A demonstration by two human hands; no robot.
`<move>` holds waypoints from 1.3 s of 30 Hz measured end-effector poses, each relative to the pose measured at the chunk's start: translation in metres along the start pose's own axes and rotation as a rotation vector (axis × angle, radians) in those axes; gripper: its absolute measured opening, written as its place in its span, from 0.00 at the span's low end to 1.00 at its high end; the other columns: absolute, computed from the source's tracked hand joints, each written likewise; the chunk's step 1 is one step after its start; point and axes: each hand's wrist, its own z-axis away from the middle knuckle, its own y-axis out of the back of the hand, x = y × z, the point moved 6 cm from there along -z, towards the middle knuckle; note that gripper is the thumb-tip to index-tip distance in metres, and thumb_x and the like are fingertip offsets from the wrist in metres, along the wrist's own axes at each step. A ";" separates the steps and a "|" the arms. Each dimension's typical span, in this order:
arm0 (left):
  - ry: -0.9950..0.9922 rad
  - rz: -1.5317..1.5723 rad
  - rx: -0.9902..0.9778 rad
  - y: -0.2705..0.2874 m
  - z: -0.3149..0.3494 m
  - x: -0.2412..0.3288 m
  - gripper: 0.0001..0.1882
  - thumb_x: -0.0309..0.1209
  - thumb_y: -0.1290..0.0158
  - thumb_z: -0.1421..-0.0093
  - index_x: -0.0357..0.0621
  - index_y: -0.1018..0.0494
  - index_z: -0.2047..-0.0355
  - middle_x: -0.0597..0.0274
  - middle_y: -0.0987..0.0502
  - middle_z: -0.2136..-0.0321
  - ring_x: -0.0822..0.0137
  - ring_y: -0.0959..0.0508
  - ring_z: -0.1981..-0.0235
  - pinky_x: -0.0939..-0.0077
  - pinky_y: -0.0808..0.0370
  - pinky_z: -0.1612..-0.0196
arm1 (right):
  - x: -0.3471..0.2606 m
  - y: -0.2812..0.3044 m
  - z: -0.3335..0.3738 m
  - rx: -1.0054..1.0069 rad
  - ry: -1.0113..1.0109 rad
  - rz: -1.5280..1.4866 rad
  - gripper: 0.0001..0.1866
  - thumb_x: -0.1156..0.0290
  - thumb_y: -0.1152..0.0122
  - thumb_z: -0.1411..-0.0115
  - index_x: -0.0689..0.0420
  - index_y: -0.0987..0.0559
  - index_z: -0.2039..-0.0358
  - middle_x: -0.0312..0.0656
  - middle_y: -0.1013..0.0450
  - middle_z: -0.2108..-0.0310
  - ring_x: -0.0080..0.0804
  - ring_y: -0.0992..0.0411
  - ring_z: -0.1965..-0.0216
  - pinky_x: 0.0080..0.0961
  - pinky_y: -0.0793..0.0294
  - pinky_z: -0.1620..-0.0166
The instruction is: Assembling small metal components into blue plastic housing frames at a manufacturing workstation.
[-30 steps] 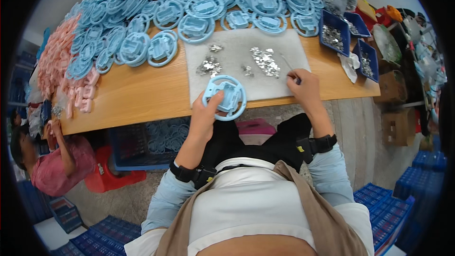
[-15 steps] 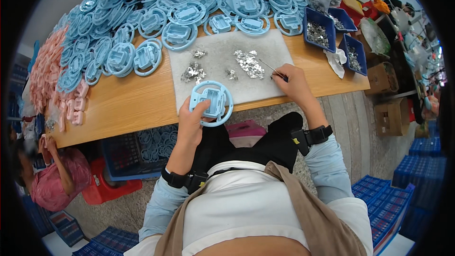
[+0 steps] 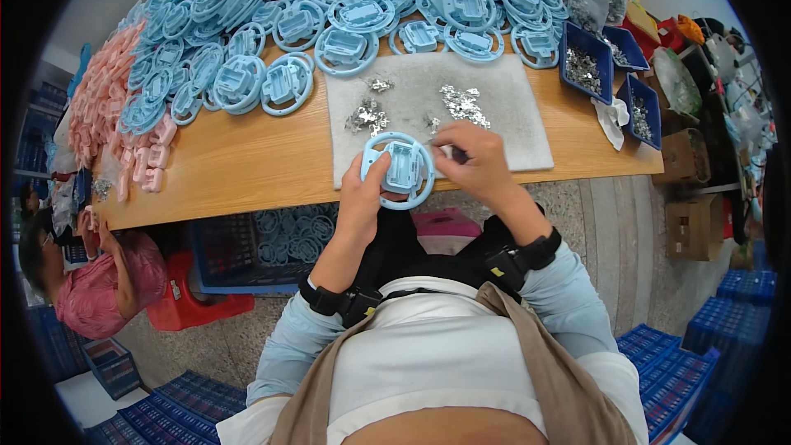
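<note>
My left hand (image 3: 361,196) grips a light blue plastic steering-wheel-shaped part (image 3: 404,166) by its left side, with the thumb over the ring. The part has a box-like recess in its middle and is held just off the table's near edge. Beside its right rim, my right hand (image 3: 478,161) is closed on a slim tool (image 3: 459,154), of which only a dark piece shows between the fingers. Whether its tip touches the part is hidden. Small shiny metal pieces (image 3: 464,105) lie in piles on a grey-white mat (image 3: 511,136) just beyond my hands.
Many blue wheel parts (image 3: 362,12) are heaped at the back, with pink plastic parts (image 3: 107,86) at left. Blue bins (image 3: 587,62) of metal pieces stand on the table's right. A person in pink (image 3: 124,280) sits at far left. A blue crate (image 3: 231,251) is under the table.
My right hand has moved left from the mat's right edge to the wheel part, carrying the slim tool. In the picture, the table and its contents have shifted right.
</note>
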 end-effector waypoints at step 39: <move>-0.216 -0.177 -0.027 -0.007 0.014 0.008 0.16 0.33 0.52 0.41 0.38 0.36 0.55 0.60 0.28 0.65 0.74 0.25 0.67 0.79 0.25 0.68 | 0.025 -0.031 0.009 -0.120 -0.458 -0.186 0.19 0.67 0.38 0.56 0.62 0.23 0.63 0.40 0.27 0.74 0.22 0.33 0.77 0.20 0.33 0.72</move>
